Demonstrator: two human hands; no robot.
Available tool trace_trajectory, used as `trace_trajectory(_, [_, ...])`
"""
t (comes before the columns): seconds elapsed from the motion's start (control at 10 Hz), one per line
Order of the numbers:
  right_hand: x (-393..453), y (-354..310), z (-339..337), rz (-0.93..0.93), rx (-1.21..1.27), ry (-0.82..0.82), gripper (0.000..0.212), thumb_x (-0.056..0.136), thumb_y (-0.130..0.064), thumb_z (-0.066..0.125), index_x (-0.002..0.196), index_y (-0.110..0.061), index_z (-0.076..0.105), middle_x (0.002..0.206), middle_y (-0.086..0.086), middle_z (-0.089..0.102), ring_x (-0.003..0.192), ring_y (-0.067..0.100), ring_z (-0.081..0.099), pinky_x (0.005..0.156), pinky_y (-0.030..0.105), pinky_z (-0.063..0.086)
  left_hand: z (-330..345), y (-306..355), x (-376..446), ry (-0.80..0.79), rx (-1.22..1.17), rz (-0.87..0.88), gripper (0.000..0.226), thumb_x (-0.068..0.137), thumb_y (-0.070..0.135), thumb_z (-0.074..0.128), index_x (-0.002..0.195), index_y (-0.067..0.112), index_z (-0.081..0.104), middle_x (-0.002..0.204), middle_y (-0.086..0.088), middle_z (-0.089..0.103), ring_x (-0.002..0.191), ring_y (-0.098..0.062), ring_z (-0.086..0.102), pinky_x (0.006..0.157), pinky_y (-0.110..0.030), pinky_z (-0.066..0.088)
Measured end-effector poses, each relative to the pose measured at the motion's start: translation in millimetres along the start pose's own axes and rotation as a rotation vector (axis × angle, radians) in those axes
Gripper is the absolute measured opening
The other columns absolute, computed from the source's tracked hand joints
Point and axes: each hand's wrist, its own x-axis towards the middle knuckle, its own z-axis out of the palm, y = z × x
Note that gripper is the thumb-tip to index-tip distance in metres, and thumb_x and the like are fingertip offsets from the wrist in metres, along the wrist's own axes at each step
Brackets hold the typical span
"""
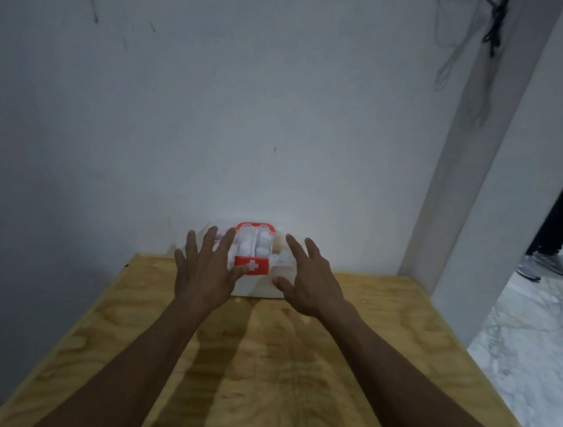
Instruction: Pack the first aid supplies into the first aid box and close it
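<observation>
While both arms reach forward over the plywood desk (292,369), the first aid box (255,269) sits at the desk's far edge against the white wall (215,103), its red handle (256,226) up and its red cross latch (252,266) facing the camera. White rolls show through its clear lid. Left hand (204,269) and right hand (308,281) flank it, each grip open with fingers spread, the left thumb touching the latch.
</observation>
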Motion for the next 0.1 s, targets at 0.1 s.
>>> trace_trajectory(0.1, [-36.1, 9.1, 6.3, 0.024, 0.113, 0.071, 0.080, 0.089, -0.046, 0.063, 0.152, -0.035, 0.016, 0.164, 0.001, 0.013, 0.148, 0.029, 0.022, 0.114, 0.046, 0.031, 1.8, -8.4, -22.0, 0.086, -0.163, 0.011, 0.074, 0.090, 0.062, 0.043, 0.152, 0.030, 0.021, 0.160, -0.004, 0.024, 0.148, -0.035, 0.018, 0.115, -0.061, 0.023])
